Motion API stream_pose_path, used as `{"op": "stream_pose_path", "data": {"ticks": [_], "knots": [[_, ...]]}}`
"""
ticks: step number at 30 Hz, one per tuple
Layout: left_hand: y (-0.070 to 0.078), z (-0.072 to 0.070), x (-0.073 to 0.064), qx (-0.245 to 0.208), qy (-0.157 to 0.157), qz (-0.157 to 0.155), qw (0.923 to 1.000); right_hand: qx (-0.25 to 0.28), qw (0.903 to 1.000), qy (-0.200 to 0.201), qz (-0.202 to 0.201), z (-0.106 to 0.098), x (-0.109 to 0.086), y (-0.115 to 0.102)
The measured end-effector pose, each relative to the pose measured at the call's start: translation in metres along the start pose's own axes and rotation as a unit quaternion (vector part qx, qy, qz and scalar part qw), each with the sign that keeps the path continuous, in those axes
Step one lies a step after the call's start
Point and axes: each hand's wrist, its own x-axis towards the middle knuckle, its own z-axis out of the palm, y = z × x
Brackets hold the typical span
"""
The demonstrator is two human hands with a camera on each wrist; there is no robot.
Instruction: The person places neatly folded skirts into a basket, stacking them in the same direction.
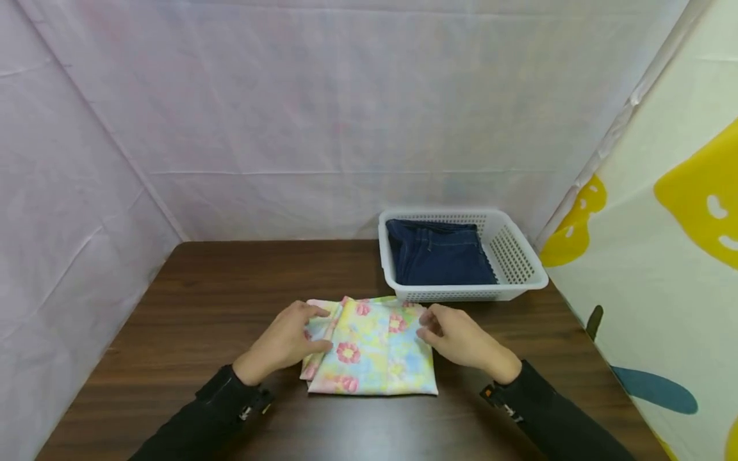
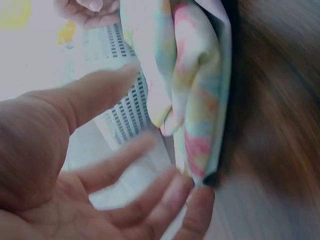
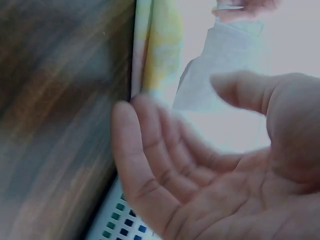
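Note:
A folded floral cloth in pastel yellow, blue and pink lies flat on the brown table in the head view, its left part layered in overlapping folds. My left hand is at its left edge, thumb and fingers spread over the folds. In the left wrist view the fingertips come right up to the lower end of the cloth. At the opposite edge is my right hand, fingers loosely bent. The right wrist view shows this palm holding nothing, fingertips beside the cloth's edge.
Behind the cloth, at the back right of the table, stands a white perforated basket with folded dark blue jeans in it. White curtains hang behind and at the left; a printed one hangs at the right.

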Motion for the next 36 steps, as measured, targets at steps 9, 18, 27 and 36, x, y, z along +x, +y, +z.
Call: {"op": "stream_pose_path", "data": {"ticks": [9,18,27,36], "knots": [[-0.010,-0.009,-0.012,-0.037,-0.011,-0.101,0.9941,0.236,0.9508,-0.033,0.198,0.001,-0.010,-0.002],[-0.001,0.005,-0.006,-0.089,-0.025,-0.108,0.9898,0.294,0.9330,-0.059,0.199,0.012,-0.002,-0.008],[0.009,0.014,0.004,-0.140,-0.036,-0.067,0.9872,0.293,0.9370,-0.047,0.185,0.021,0.005,-0.009],[0.014,0.020,0.006,-0.207,-0.062,-0.088,0.9724,0.314,0.9396,-0.050,0.125,0.031,0.015,-0.009]]}}
